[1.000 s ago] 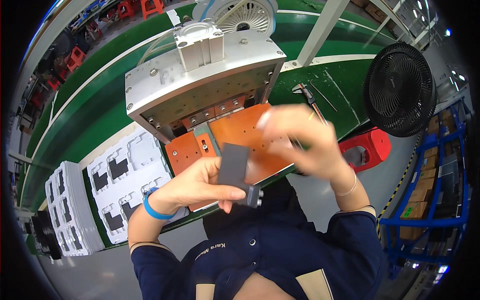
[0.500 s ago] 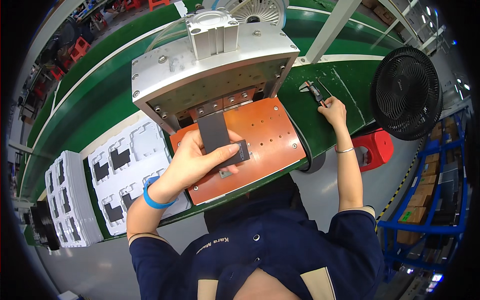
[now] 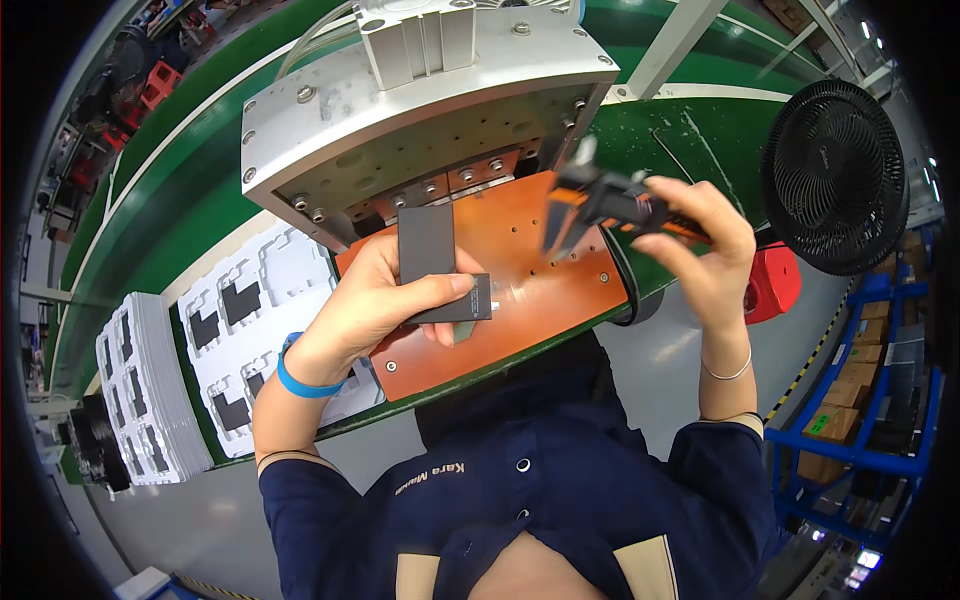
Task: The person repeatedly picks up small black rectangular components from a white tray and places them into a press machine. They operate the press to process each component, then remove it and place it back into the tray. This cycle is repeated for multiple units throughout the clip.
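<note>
The left hand [image 3: 372,300], thumb on top, grasps the black L-shaped part [image 3: 427,240] above the orange plate [image 3: 520,240], while the right hand [image 3: 715,250] has now lifted the grasped caliper [image 3: 625,208] from the green bench [image 3: 680,125].

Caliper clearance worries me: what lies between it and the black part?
In the head view, fingertips of the left hand show beside the black part; then only the orange plate shows, up to the caliper.
</note>
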Action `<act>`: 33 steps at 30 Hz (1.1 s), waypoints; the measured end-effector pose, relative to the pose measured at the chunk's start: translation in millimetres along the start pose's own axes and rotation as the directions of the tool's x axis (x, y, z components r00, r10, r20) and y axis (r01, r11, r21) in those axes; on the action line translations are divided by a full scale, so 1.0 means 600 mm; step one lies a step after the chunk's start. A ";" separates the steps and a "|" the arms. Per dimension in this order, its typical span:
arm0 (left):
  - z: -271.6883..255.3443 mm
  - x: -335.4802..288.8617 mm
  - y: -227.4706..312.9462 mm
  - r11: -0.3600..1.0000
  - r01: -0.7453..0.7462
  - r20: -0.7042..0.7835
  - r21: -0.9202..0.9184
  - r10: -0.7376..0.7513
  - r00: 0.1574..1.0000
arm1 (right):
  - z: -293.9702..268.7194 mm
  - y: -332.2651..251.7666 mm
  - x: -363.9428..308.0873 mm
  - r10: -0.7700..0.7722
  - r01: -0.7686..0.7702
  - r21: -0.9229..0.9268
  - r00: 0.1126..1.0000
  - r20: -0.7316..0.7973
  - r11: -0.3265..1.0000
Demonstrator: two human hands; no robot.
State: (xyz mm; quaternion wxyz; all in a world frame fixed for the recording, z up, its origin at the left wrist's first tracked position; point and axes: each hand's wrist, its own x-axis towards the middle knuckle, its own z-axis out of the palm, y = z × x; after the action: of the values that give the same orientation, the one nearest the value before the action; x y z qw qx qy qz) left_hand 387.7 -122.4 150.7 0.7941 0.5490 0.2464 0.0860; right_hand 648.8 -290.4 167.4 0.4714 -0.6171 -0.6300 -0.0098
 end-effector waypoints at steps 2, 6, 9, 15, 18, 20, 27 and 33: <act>-0.004 0.001 0.002 1.000 0.007 0.037 0.002 -0.007 0.999 | 0.012 -0.024 0.010 -0.060 0.062 -0.046 0.997 0.050 0.997; -0.006 0.002 0.005 1.000 0.000 0.072 -0.012 0.001 0.997 | 0.026 -0.026 0.018 -0.134 0.137 -0.027 0.987 0.084 0.990; -0.006 0.001 0.005 1.000 0.000 0.068 -0.027 0.002 0.998 | 0.032 -0.026 0.016 -0.146 0.150 -0.040 0.986 0.079 0.988; -0.010 0.004 0.000 1.000 0.018 0.074 -0.003 -0.017 0.997 | 0.040 -0.021 0.011 -0.137 0.139 -0.029 0.988 0.067 0.990; -0.009 0.004 -0.001 1.000 0.011 0.069 -0.015 -0.010 0.998 | 0.043 -0.020 0.010 -0.144 0.145 -0.023 0.988 0.059 0.989; -0.010 0.003 -0.002 1.000 0.008 0.067 -0.007 -0.008 0.998 | 0.043 -0.019 0.009 -0.151 0.152 -0.019 0.987 0.056 0.988; -0.012 0.003 -0.002 1.000 0.005 0.078 -0.008 -0.004 0.997 | 0.045 -0.014 0.005 -0.180 0.180 -0.011 0.983 0.047 0.984; -0.006 0.003 0.001 1.000 0.013 0.052 -0.022 -0.011 0.999 | 0.047 -0.013 0.003 -0.189 0.189 -0.018 0.982 0.031 0.982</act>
State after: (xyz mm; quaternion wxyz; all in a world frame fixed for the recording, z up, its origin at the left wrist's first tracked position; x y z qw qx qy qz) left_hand 387.4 -118.3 149.5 0.8069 0.5405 0.2280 0.0698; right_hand 626.2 -274.1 157.2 0.4525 -0.5595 -0.6925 -0.0520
